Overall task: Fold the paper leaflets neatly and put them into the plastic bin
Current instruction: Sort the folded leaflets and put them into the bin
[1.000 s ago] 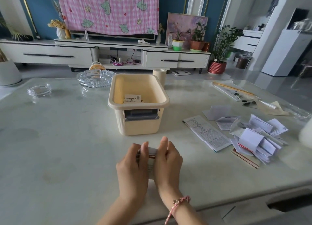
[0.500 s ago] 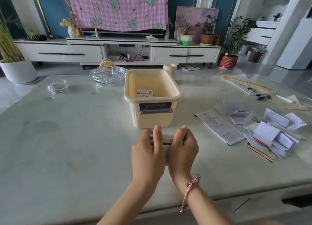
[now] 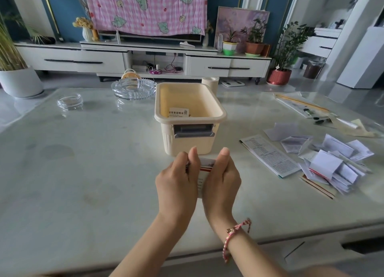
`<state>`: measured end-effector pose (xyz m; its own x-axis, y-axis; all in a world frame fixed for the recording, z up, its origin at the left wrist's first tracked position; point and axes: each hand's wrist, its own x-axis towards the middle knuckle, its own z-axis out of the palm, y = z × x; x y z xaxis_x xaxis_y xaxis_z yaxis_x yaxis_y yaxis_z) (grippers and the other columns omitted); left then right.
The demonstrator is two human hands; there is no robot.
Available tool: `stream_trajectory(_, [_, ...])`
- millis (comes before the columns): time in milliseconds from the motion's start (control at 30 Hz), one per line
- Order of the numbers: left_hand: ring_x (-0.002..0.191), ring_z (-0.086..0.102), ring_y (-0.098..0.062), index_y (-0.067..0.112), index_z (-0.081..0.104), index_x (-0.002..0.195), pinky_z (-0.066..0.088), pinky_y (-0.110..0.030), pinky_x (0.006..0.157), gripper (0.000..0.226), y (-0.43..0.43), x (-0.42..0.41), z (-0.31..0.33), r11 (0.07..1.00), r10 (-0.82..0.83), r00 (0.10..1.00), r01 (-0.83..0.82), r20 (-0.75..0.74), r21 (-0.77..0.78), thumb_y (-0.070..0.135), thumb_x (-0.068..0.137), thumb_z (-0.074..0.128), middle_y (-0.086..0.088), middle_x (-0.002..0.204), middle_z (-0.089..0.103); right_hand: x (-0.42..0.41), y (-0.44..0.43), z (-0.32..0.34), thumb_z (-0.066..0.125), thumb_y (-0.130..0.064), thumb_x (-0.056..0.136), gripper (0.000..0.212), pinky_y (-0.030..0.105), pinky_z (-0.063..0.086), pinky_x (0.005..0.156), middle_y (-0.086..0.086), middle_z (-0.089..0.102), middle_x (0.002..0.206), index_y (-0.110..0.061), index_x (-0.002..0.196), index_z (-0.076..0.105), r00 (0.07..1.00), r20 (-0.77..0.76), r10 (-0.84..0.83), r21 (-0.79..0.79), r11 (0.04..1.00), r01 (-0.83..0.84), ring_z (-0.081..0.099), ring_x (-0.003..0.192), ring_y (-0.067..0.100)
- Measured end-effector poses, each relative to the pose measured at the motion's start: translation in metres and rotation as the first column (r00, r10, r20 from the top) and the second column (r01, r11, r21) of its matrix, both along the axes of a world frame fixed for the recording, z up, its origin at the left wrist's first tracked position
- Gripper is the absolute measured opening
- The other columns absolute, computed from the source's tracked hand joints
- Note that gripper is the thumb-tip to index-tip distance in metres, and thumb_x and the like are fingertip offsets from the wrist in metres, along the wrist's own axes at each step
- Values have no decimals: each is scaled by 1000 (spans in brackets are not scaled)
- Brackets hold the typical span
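A small folded leaflet (image 3: 204, 168), white with a red stripe, is held between both hands just in front of the cream plastic bin (image 3: 220, 110). My left hand (image 3: 176, 181) grips its left side and my right hand (image 3: 222, 179) grips its right side, thumbs on top; most of the paper is hidden by the hands. One folded leaflet (image 3: 179, 113) lies inside the bin. A pile of loose leaflets (image 3: 332, 162) sits on the table to the right, with a long printed leaflet (image 3: 270, 154) beside it.
The marble table (image 3: 83, 172) carries a glass dish (image 3: 134, 87) and a small glass ashtray (image 3: 70, 100) at the back left, a paper roll (image 3: 210, 82) behind the bin, and packets with pens (image 3: 303, 108) at the far right. A TV cabinet stands beyond.
Both hands with the leaflet have moved forward, closer to the bin's front. The fingers have curled tighter round the paper.
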<state>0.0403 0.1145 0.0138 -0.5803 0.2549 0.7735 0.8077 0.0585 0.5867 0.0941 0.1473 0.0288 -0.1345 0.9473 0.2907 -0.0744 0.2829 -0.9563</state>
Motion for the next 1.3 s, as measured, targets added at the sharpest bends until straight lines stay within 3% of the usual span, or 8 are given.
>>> stream_trajectory(200, [31,29,-25,7,41,50,24,-22,31,60,-5,-15,-3,999,15,978,-24,-206,-42,38,101,31,-4,38,36,-19,-2,-10,30,-31,100,51,9,40,43,6,62,61,5,73,56,990,-136,36,-183,981,-61,58,47,1])
stream_trajectory(433, [44,28,-21,14,27,51,25,-32,46,52,-4,-22,3,986,36,933,25,359,-165,41,95,35,1,42,32,-24,6,-11,25,-42,98,53,5,38,46,-5,63,70,-10,83,63,979,130,159,-195,972,-132,61,59,0])
stream_trajectory(567, [39,28,-13,13,25,51,26,-20,41,51,-12,-29,18,993,118,888,-91,444,-80,28,99,36,3,42,29,-10,15,10,37,-56,89,49,18,48,54,-2,66,85,-14,103,57,795,175,581,-235,809,-539,64,75,8])
stream_trajectory(700, [43,25,-12,12,27,52,29,-19,42,51,-16,-30,26,991,128,865,-93,485,-97,28,99,36,1,44,31,11,20,20,65,-12,87,25,29,57,61,8,68,99,-16,108,52,666,137,733,-273,675,-686,67,86,20])
stream_trajectory(867, [60,46,-20,15,50,73,33,-21,51,45,-19,-43,43,934,-9,977,85,214,-347,46,95,27,1,64,54,27,44,27,64,1,83,25,27,52,50,11,68,95,-18,96,54,809,69,584,-235,797,-556,66,80,24])
stream_trajectory(1033, [134,34,-24,14,41,139,21,-34,109,57,13,-74,67,701,-138,974,-32,-179,-712,47,96,22,-8,141,47,49,72,45,63,2,83,24,28,53,47,6,67,87,-11,102,54,904,-65,423,-301,855,-422,65,69,18])
stream_trajectory(1133, [121,45,-24,14,49,122,19,-34,108,40,29,-86,69,514,-189,965,-62,-183,-856,42,99,31,-4,134,53,57,83,52,63,1,83,21,30,52,48,9,67,87,-12,98,55,916,-118,384,-370,839,-400,65,67,19])
stream_trajectory(1300, [93,51,-26,14,52,96,23,-33,102,22,21,-83,80,548,-243,957,0,-159,-837,31,100,38,-6,109,65,68,99,81,62,1,83,29,32,51,52,16,66,97,-3,110,53,920,-96,379,-328,861,-389,65,72,24])
